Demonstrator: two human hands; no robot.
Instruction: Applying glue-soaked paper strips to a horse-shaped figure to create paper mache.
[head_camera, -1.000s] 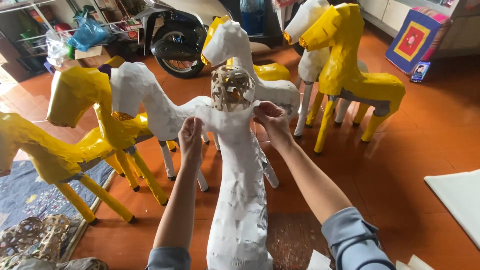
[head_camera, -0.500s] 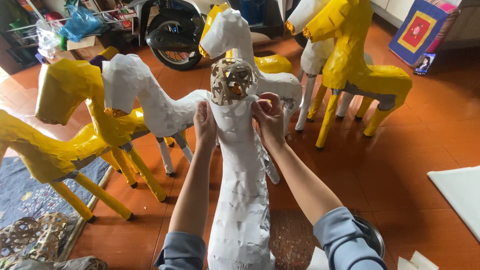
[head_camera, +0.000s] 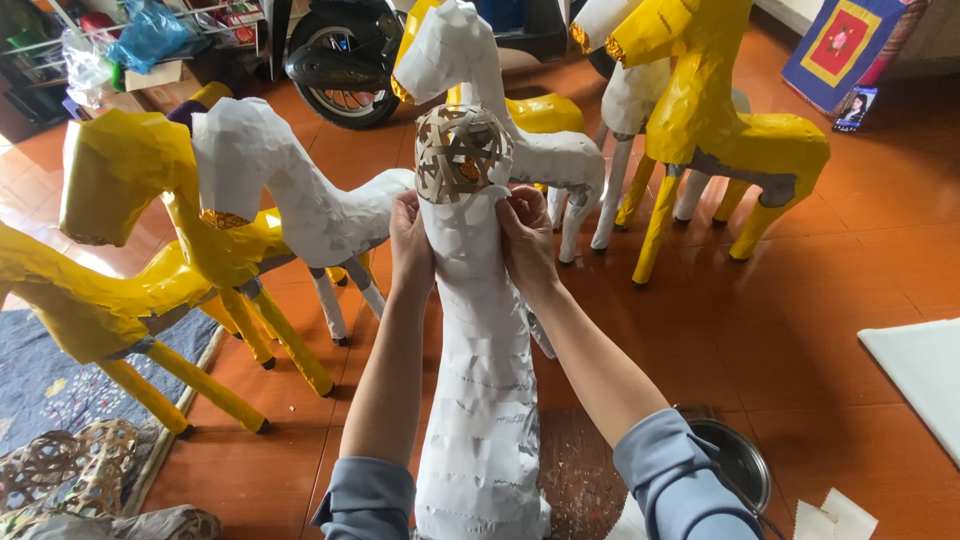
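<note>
The floor (head_camera: 860, 250) is glossy orange-red tile, catching soft daylight from the upper left. A patterned blue rug (head_camera: 50, 385) lies at the left edge, a motorbike wheel (head_camera: 340, 75) stands at the back, and a wire shelf (head_camera: 120, 40) with bags fills the far left corner. A white sheet (head_camera: 925, 375) lies at the right.

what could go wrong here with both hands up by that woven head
1. The left hand and right hand press at the neck of the tall white paper-covered figure; its paper skin might crease or tear there.
2. The bare woven bamboo ball head looks open and light, so squeezing could dent it.
3. The white paper horse stands close by; a tilt of the figure might knock it.
</note>
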